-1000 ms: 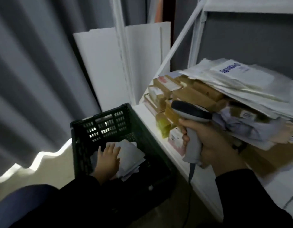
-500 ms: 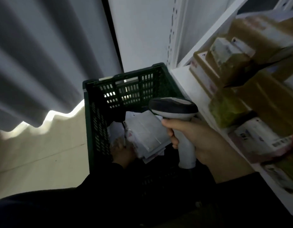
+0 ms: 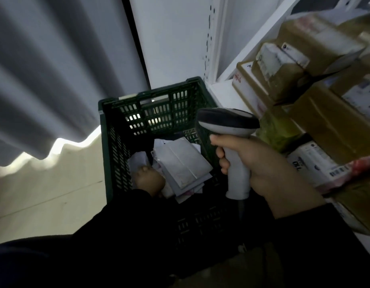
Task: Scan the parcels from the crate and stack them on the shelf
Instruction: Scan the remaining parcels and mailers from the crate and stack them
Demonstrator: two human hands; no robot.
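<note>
Right hand (image 3: 263, 169) is wrapped round the scanner (image 3: 237, 169), head aimed over the crate's (image 3: 155, 96) right wall, presumably ready for a label; parcels (image 3: 182, 163) lie mid-floor in the crate; left hand (image 3: 149, 178) sits at their left edge, finger posture indiscernible; shelf (image 3: 225, 90) adjoins the crate's right wall.

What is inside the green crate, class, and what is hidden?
A loose pile of pale flat parcels, with the left hand among them. The dark sleeve covers the near half of the crate; the right hand gripping the scanner hides part of its right wall.
</note>
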